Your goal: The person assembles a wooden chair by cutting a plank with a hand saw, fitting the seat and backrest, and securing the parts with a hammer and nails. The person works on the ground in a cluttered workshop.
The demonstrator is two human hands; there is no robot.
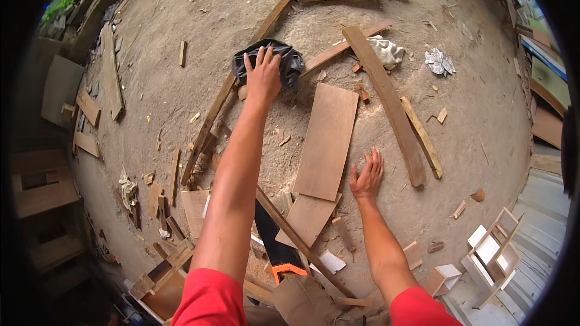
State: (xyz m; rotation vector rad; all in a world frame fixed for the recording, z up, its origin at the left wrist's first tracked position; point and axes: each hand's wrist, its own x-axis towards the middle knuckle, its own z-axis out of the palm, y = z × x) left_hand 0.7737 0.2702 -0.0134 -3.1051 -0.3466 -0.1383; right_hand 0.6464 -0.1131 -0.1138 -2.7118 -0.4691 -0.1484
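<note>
Item: one dark grey crumpled bundle of cloth or plastic [291, 65], on the dirt floor [441, 127], across a long narrow brown timber [208, 124]; its longer axis lies crosswise, left to right.

Left hand [263, 77]: palm down on the bundle, arm stretched far forward, fingers spread and pointing away from the person; whether they pinch any fold I cannot tell.

Right hand [367, 176]: lower and nearer the body, forearm slanting inward, fingers loosely together, thumb apart, nothing held; floor contact unclear.

Between the forearms: one rectangular brown plywood panel [327, 140], long axis running away from the person, far end leaning right.

Beyond the right hand: one thick brown squared beam [386, 105], slanting from far left to near right.
</note>
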